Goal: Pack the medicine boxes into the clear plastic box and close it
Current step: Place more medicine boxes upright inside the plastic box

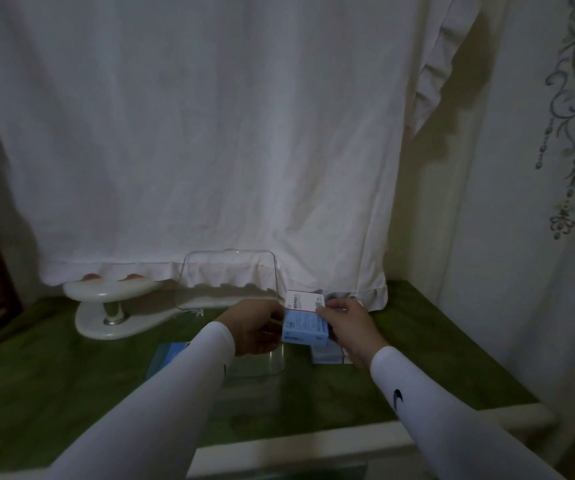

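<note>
Both hands hold medicine boxes above the table. My right hand [348, 327] grips a light blue medicine box [305, 329] from the right, with a white medicine box [305, 301] stacked behind it. My left hand [256, 329] touches the stack's left side. Below the hands stands the clear plastic box [262, 365], its clear lid [229, 275] raised upright behind it. Another blue box [165, 358] lies left of my left forearm. A pale box [327, 356] lies under my right wrist.
A white two-tier stand [111, 306] sits at the left back of the green table [383, 382]. A white cloth [210, 150] hangs behind everything. The table's white front edge [314, 441] runs near me.
</note>
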